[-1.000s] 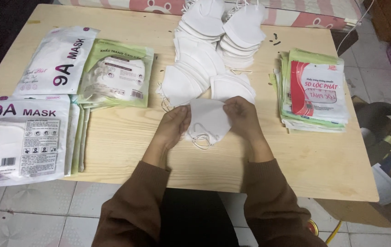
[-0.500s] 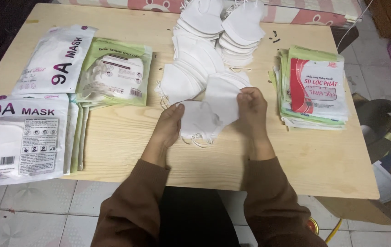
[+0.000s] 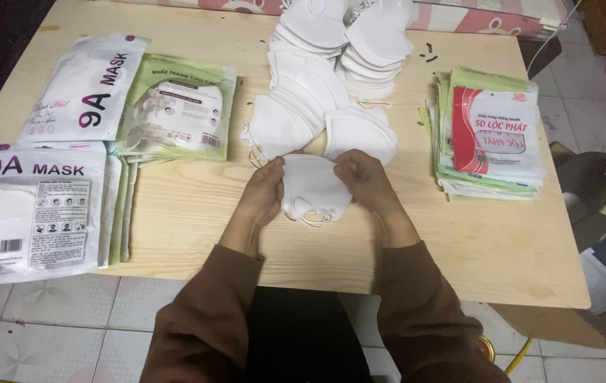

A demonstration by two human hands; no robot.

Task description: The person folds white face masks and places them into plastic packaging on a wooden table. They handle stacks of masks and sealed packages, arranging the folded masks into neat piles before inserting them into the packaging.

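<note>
Both hands grip a small stack of folded white face masks [image 3: 313, 190] just above the wooden tabletop [image 3: 196, 213]: the left hand [image 3: 264, 193] pinches its left edge, the right hand [image 3: 365, 181] its right. Loose mask piles [image 3: 317, 85] lie just beyond; packaging sleeves [image 3: 494, 135] sit to the right.

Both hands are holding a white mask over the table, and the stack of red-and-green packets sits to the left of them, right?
Not quite. Both hands, left and right, do hold the white mask over the table, but the head view shows the red-and-green packets stacked to their right, not left.
</note>
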